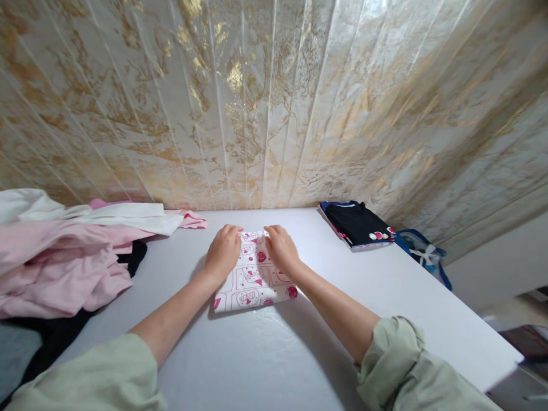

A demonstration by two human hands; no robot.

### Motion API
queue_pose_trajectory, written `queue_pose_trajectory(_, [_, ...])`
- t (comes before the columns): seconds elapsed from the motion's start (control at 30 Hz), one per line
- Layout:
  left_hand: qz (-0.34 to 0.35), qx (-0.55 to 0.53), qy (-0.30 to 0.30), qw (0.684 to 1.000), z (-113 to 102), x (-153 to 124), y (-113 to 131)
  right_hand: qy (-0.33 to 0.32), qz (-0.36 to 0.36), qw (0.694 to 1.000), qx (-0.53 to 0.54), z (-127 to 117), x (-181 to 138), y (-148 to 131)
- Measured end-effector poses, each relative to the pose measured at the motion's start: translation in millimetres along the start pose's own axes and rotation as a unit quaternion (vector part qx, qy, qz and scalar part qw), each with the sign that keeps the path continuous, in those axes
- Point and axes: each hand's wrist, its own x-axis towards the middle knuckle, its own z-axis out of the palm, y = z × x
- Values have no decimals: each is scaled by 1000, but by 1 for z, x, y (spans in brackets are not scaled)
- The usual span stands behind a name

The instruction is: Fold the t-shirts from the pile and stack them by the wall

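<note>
1. While its top runs out of view, the gold-patterned backdrop [257, 103] fills the far side: pale ground, metallic blotches, long creases. Curtain or wallpaper, can't tell.
2. White table [252, 365], smooth, slightly glossy; near edge cut off, L side mostly under clothes.
3. Clothes heap [64, 265] on L, cut off at the side: soft, rumpled pink & white cloth, black & grey pcs beneath; single garments hard to sort out.
4. Sage-green sleeves [398, 359], bunched at the forearms, cut off at bottom.
5. Folded stack at table's far R; black T-shirt [357, 222] on top w/ small red-&-white motifs, lower layers mostly hidden.
6. Folded white garment [250, 279] lies mid-table btwn the arms: flat, near-rectangular, pink cartoon print; far corners covered, garment type unclear.
7. Blue-trimmed bag [428, 260] by the stack, partly behind table edge; white ribbon-like strip shows, contents blurry.
8. L hand [224, 252] & R hand [282, 249] on garment's far corners, fingers bent; tips partly hidden, so pinching or just pressing, can't tell.
</note>
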Motion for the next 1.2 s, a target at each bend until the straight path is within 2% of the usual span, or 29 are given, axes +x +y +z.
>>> queue_pose_trajectory(0.1, [52, 36, -72, 995, 18, -15, 14, -66, -47, 996, -25, 12, -10, -14])
queue_pose_trajectory(0.2, [68, 98, -105, 987, 32, -28, 15, -75, -26, 995, -56, 22, -20, -13])
queue_pose_trajectory(0.3, [62, 136, -129, 980, 35, -32, 13, -83, 12, 994, -68, 24, -25, -9])
queue_pose_trajectory(0.47, [64, 154, -172, 971, 27, -40, 12, -83, 38, 994, -61, 20, -23, -10])
queue_pose_trajectory(0.63, [101, 129, -209, 964, 6, -79, 12, -78, 38, 994, -68, 22, -24, -11])
queue_pose_trajectory(0.73, [109, 115, -231, 960, -16, -99, 25, -87, 43, 993, -72, 22, -25, -10])
queue_pose_trajectory(0.83, [130, 89, -252, 955, -32, -105, 49, -105, 51, 990, -73, 21, -24, -10])
queue_pose_trajectory(0.9, [130, 74, -279, 949, -34, -104, 64, -116, 54, 989, -76, 21, -23, -10])
queue_pose_trajectory(1.0, [90, 80, -320, 940, -27, -109, 79, -129, 57, 987, -82, 20, -21, -10])
queue_pose_trajectory(1.1, [88, 77, -339, 933, -22, -124, 84, -125, 53, 987, -89, 20, -22, -10])
queue_pose_trajectory(1.2, [108, 58, -356, 927, -27, -144, 82, -117, 49, 987, -95, 20, -24, -10])
